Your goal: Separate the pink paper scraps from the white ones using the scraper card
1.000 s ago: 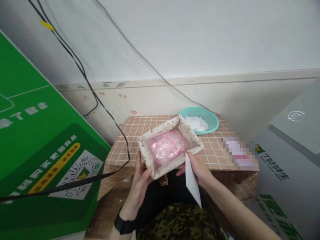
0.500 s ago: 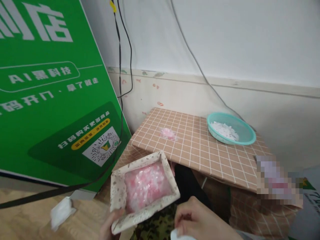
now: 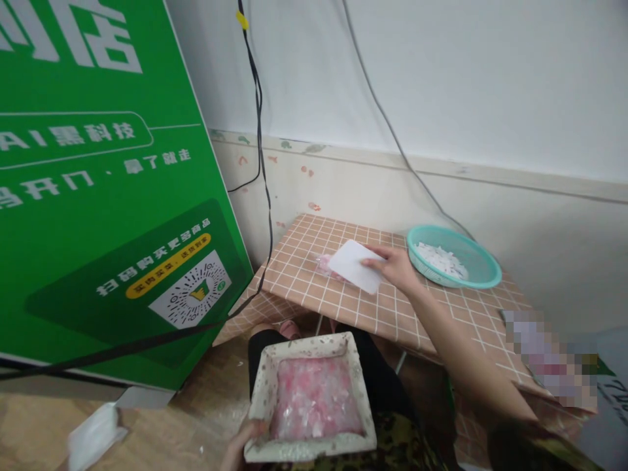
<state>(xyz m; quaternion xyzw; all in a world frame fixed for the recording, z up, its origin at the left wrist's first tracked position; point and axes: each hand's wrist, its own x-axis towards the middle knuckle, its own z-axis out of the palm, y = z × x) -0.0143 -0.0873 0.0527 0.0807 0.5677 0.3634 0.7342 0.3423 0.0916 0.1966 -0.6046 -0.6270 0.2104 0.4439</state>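
My left hand (image 3: 244,439) grips the lower left corner of a square, off-white speckled tray (image 3: 364,399) with raised sides, held over the lap. Inside the tray lies a clear plastic-wrapped mass of pink and white bits (image 3: 316,399). Out over the table, my right hand (image 3: 392,263) pinches a flat white card (image 3: 356,265) with rounded corners by its right edge. The card partly covers a small clear packet with pink contents (image 3: 322,261); I cannot tell whether the two touch.
On the table with a brown checked cloth (image 3: 314,230) stands a turquoise basket (image 3: 478,278) with small white pieces (image 3: 441,260). A green sign (image 3: 112,216) rises at left with black cables (image 3: 260,131) hanging beside it. A white packet (image 3: 95,435) lies on the floor.
My right hand has moved from beside the tray up and out over the table, carrying the white card above the pink packet. The tray has shifted right and down and turned more level.
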